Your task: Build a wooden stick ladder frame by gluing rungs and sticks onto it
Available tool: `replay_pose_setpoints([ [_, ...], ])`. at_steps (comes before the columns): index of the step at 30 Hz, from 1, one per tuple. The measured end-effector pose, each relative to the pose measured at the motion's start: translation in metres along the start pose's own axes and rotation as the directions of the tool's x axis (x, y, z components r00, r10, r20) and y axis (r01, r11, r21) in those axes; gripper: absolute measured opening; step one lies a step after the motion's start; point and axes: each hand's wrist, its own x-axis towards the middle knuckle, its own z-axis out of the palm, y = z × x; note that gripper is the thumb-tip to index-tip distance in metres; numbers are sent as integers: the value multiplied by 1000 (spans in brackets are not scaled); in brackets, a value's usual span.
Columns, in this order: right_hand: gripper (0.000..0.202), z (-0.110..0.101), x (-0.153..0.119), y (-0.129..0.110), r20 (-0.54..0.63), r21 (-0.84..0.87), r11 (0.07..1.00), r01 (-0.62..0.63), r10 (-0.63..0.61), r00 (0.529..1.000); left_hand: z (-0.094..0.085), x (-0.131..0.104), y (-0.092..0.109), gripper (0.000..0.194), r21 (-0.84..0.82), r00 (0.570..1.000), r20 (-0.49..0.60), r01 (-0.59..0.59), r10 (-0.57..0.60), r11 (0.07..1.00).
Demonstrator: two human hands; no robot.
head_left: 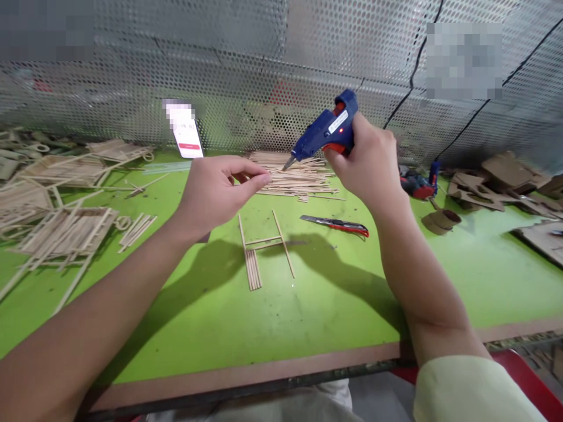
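Note:
My right hand (372, 155) is wrapped round the handle of a blue glue gun (323, 129), its red light lit and its nozzle pointing down to the left. Close to that nozzle, my left hand (224, 190) is closed in a pinch; what its fingertips hold cannot be told against the sticks behind. Below the hands lies a small frame of thin wooden sticks (264, 241), shaped like an H, with several short sticks side by side at its lower left. A loose pile of sticks (299, 176) spreads behind both hands. A utility knife (336, 224) with a red-edged handle rests to the right.
Stick-built models (74, 231) crowd the left of the green table (211, 334). A lit phone (187, 132) leans against the perforated metal panel. On the right are a cardboard ring (441, 221), cardboard scraps (479, 187) and another tool (417, 183). Black cables hang behind.

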Motion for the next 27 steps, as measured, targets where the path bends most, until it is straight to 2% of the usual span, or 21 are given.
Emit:
replay_pose_setpoints([
  [10, 22, 3, 0, -4, 18, -22, 1000, 1, 0, 1000, 2, 0, 1, 22, 16, 1000, 1, 1, -2, 1000],
  [17, 25, 5, -1, -3, 11, 10, 1000, 15, -15, 1000, 1, -1, 1, 22, 34, 1000, -6, -5, 5, 999],
  [27, 18, 5, -2, -7, 9, -44, 999, -2, 2, 1000, 2, -1, 2, 22, 37, 1000, -7, -26, 26, 999],
])
